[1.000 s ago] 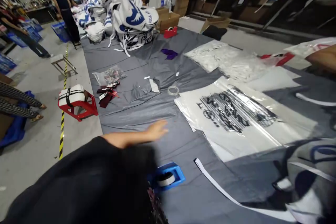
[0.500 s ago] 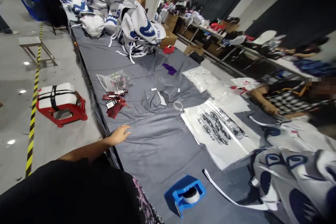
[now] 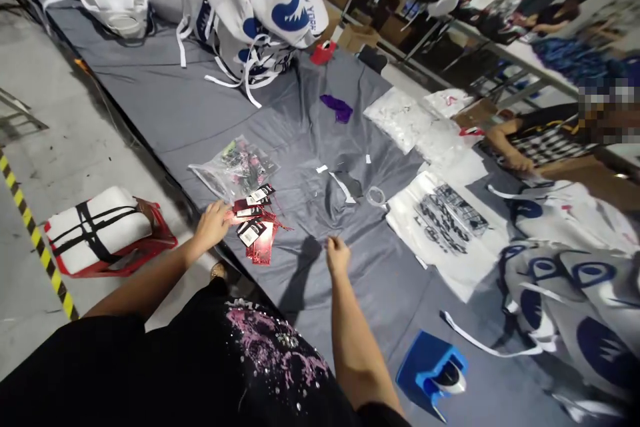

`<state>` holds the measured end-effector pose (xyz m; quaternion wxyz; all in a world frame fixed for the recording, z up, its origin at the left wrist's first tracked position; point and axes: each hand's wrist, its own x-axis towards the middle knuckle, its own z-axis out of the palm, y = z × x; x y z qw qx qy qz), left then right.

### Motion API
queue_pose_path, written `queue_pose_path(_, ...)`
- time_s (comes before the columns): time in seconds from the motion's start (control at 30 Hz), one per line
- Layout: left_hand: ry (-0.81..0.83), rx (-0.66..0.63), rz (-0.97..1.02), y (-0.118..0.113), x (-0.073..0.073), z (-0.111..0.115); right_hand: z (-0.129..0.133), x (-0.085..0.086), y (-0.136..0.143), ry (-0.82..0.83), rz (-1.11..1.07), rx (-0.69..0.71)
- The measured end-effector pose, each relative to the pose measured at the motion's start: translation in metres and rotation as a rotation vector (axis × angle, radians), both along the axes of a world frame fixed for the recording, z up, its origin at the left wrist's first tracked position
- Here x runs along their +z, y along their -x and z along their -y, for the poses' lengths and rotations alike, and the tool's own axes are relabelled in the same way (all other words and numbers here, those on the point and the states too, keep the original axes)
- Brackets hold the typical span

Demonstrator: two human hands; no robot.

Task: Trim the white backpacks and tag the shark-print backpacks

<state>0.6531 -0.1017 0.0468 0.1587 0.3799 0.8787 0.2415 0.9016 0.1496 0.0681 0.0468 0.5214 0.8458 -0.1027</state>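
My left hand (image 3: 212, 225) is at the near table edge, its fingers closed at the left side of a small pile of red hang tags (image 3: 261, 247) with white and black labels. My right hand (image 3: 339, 255) hovers above the grey cloth to the right of the tags, its fingers curled together. Whatever it may hold is hidden. Just beyond the tags lies a clear plastic bag (image 3: 240, 163) with dark, pink and green pieces inside.
A blue tape dispenser (image 3: 433, 373), a clear ring (image 3: 375, 197) and a printed white bag (image 3: 445, 227) lie on the table. White-and-blue backpacks (image 3: 565, 293) are at the right, more at the far end. A co-worker's hand (image 3: 517, 159) is across the table. A red stool (image 3: 115, 267) stands left.
My left hand has moved forward from bare cloth to the red tags. My right hand has come into view over the table. The view has tilted down and closer.
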Motion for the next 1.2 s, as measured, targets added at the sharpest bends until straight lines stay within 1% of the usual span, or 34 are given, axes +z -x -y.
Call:
queue_pose_path(0.07,0.031,-0.031,-0.068,0.022,0.005,-0.01,0.003,-0.019,0.036,0.085,-0.008,0.017)
queue_pose_path(0.13,0.082,-0.093,-0.168,0.039,0.007,-0.022,0.004,-0.04,0.074,0.149,-0.013,0.035)
queue_pose_path(0.23,0.157,-0.223,-0.289,0.055,0.003,-0.04,0.005,-0.07,0.123,0.213,-0.006,0.044)
queue_pose_path(0.3,0.176,-0.321,-0.288,0.062,-0.005,-0.052,0.003,-0.084,0.142,0.241,-0.001,0.031)
queue_pose_path(0.37,0.214,-0.388,-0.256,0.068,-0.015,-0.063,-0.004,-0.092,0.147,0.259,0.005,0.007)
queue_pose_path(0.43,0.274,-0.385,-0.222,0.076,-0.027,-0.072,-0.017,-0.095,0.139,0.268,0.018,-0.038)
queue_pose_path(0.5,0.328,-0.326,-0.205,0.089,-0.037,-0.081,-0.033,-0.095,0.116,0.26,0.037,-0.112)
queue_pose_path(0.6,0.38,-0.184,-0.211,0.114,-0.045,-0.094,-0.056,-0.092,0.062,0.226,0.063,-0.242)
queue_pose_path(0.67,0.429,-0.056,-0.222,0.128,-0.044,-0.105,-0.064,-0.093,0.023,0.208,0.073,-0.307)
queue_pose_path(0.7,0.454,0.002,-0.23,0.132,-0.042,-0.111,-0.066,-0.094,0.006,0.204,0.074,-0.332)
queue_pose_path(0.73,0.471,0.038,-0.243,0.132,-0.039,-0.118,-0.066,-0.096,-0.009,0.203,0.073,-0.35)
queue_pose_path(0.77,0.476,0.047,-0.263,0.127,-0.036,-0.125,-0.065,-0.098,-0.021,0.202,0.068,-0.362)
queue_pose_path(0.8,0.459,0.01,-0.283,0.119,-0.033,-0.132,-0.062,-0.1,-0.03,0.199,0.059,-0.37)
queue_pose_path(0.83,0.424,-0.078,-0.296,0.107,-0.031,-0.139,-0.058,-0.101,-0.036,0.193,0.048,-0.376)
queue_pose_path(0.87,0.378,-0.195,-0.294,0.092,-0.03,-0.146,-0.053,-0.101,-0.038,0.179,0.038,-0.389)
queue_pose_path(0.93,0.324,-0.414,-0.241,0.059,-0.031,-0.159,-0.038,-0.1,-0.035,0.107,0.014,-0.393)
queue_pose_path(0.97,0.327,-0.479,-0.205,0.045,-0.033,-0.165,-0.029,-0.098,-0.029,0.068,-0.004,-0.355)
queue_pose_path(1.0,0.345,-0.507,-0.178,0.034,-0.036,-0.171,-0.019,-0.096,-0.02,0.043,-0.027,-0.276)
queue_pose_path(1.07,0.401,-0.488,-0.164,0.025,-0.041,-0.181,-0.001,-0.094,0.003,0.064,-0.086,-0.029)
queue_pose_path(1.1,0.418,-0.486,-0.17,0.025,-0.043,-0.186,0.006,-0.093,0.018,0.104,-0.109,0.089)
queue_pose_path(1.13,0.428,-0.492,-0.18,0.029,-0.044,-0.191,0.012,-0.094,0.032,0.146,-0.122,0.165)
queue_pose_path(1.17,0.439,-0.507,-0.188,0.035,-0.045,-0.196,0.016,-0.095,0.047,0.176,-0.126,0.196)
queue_pose_path(1.2,0.451,-0.529,-0.196,0.041,-0.044,-0.2,0.019,-0.097,0.06,0.191,-0.121,0.184)
